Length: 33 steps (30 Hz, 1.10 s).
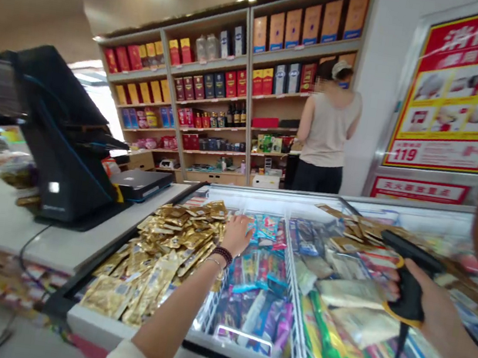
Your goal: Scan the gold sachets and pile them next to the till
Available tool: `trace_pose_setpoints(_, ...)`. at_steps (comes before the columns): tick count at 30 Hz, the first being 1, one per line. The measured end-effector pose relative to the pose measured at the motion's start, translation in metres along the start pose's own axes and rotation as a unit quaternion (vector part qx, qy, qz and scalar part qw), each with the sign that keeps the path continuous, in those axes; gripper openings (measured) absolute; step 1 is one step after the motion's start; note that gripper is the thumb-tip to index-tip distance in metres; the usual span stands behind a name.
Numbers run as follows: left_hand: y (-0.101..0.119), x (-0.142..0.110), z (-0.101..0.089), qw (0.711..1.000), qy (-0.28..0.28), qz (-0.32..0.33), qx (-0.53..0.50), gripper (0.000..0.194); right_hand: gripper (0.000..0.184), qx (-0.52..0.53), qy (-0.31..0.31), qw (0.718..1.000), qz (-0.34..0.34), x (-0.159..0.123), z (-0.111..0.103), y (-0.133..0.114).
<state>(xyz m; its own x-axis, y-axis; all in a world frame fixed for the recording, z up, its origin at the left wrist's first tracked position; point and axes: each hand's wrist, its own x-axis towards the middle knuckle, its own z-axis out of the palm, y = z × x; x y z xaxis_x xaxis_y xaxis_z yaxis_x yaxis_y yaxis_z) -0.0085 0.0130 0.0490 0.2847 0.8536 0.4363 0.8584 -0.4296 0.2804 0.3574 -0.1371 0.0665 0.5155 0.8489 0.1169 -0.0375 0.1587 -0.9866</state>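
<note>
My left hand (pixel 236 233) reaches out over the glass lid of a chest freezer (pixel 241 351) and rests at the edge of a heap of gold foil packets (pixel 161 257); its fingers are hidden behind the back of the hand. A beaded bracelet sits on that wrist. My right hand (pixel 422 299) is wrapped round the handle of a black and yellow barcode scanner (pixel 407 274), whose nose points left over a smaller pile of gold packets (pixel 356 228). Its cable hangs down toward me. Under the glass lie colourful ice cream wrappers (pixel 259 288).
A black till screen (pixel 62 136) stands on the white counter (pixel 1 223) to the left. A person in a beige top (pixel 329 126) stands with their back to me at shelves of boxed goods (pixel 216 87). A red poster (pixel 464 92) hangs on the right.
</note>
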Motion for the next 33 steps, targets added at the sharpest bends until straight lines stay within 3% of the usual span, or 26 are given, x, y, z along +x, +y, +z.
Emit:
trace_pose_setpoints(4,0.077,0.030,0.053,0.992,-0.044,0.061,-0.102,0.033,0.035,0.131,0.018,0.989,0.063,-0.002,-0.021,0.006)
trace_pose_setpoints(9,0.176,0.059,0.113,0.974,-0.072,0.126,-0.176,0.041,0.037,0.153,0.038,0.985,0.062,-0.004,-0.018,0.019)
trace_pose_setpoints(11,0.205,0.066,0.129,0.973,-0.077,0.111,-0.185,0.043,0.041,0.147,0.035,0.987,0.060,-0.001,-0.017,0.025)
trace_pose_setpoints(14,0.227,0.073,0.144,0.977,-0.088,0.020,-0.191,0.049,0.049,0.144,0.037,0.987,0.062,0.003,-0.018,0.032)
trace_pose_setpoints(19,0.222,0.087,0.151,0.973,-0.104,-0.091,-0.185,0.067,0.052,0.176,0.040,0.981,0.071,0.006,-0.022,0.029)
trace_pose_setpoints(22,0.201,0.091,0.146,0.961,-0.117,-0.102,-0.228,0.066,0.051,0.177,0.047,0.980,0.075,0.005,-0.021,0.029)
trace_pose_setpoints(26,0.159,0.078,0.137,0.943,-0.063,-0.108,-0.309,0.057,0.048,0.134,0.027,0.987,0.078,0.003,-0.016,0.036)
trace_pose_setpoints(28,0.139,0.066,0.132,0.916,-0.050,-0.131,-0.376,0.063,0.046,0.124,0.013,0.988,0.087,0.003,-0.013,0.039)
trace_pose_setpoints(31,0.116,0.045,0.122,0.851,-0.049,-0.175,-0.493,0.072,0.040,0.119,0.005,0.986,0.115,0.003,-0.008,0.040)
trace_pose_setpoints(33,0.103,0.031,0.113,0.809,-0.038,-0.191,-0.554,0.065,0.037,0.114,-0.003,0.986,0.120,0.004,-0.001,0.040)
